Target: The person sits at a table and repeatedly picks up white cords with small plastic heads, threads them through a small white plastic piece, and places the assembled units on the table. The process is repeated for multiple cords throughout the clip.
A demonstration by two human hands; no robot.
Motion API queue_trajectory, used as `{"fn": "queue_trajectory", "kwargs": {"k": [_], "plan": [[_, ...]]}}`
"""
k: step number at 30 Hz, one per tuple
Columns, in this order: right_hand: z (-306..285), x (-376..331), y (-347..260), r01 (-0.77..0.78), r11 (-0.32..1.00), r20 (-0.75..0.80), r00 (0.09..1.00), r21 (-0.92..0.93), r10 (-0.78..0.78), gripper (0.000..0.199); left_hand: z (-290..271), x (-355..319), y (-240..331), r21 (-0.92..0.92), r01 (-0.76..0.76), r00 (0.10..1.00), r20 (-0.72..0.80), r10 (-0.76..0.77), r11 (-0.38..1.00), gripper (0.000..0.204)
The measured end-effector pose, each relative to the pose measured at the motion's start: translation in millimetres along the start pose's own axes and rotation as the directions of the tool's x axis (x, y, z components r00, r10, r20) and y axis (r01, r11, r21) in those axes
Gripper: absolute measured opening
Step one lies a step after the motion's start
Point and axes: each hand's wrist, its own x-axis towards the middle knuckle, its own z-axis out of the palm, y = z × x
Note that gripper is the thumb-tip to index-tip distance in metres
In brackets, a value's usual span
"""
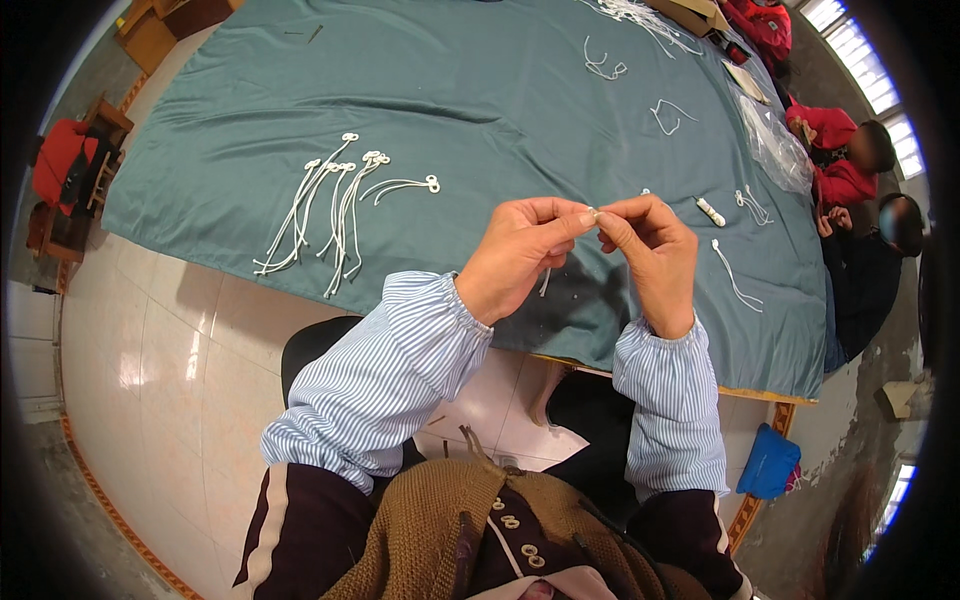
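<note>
Knitwear lies nearest; left hand and right hand, fingertips closed, pinch a small pale piece, presumably for precision; looped cords lie leftward.

Floor: pale, glossy tiles at your left, catching bright reflections.
Border: orange-brown patterned strip along the floor's edges, both sides of you.
Wall: grey with pale patches, at your right.
Windows: bright, at your upper right.
Table: green-clothed, before you.
Chair: wooden, at your far left.
</note>
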Motion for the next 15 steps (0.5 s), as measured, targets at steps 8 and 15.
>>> {"fn": "queue_trajectory", "kwargs": {"k": [8, 15], "plan": [[-2.0, 0.9, 2.5, -0.041, 0.993, 0.027, 0.999, 0.110, 0.039, 0.013, -2.1, 0.5, -3.1, -0.100, 0.062, 0.998, 0.023, -0.060, 0.993, 0.020], [3.4, 0.1, 3.7, -0.005, 0.988, -0.013, 1.000, 0.156, 0.007, 0.011, -3.7, 3.0, -5.0, -0.116, 0.043, 0.999, 0.035, -0.039, 0.992, 0.019]]}}
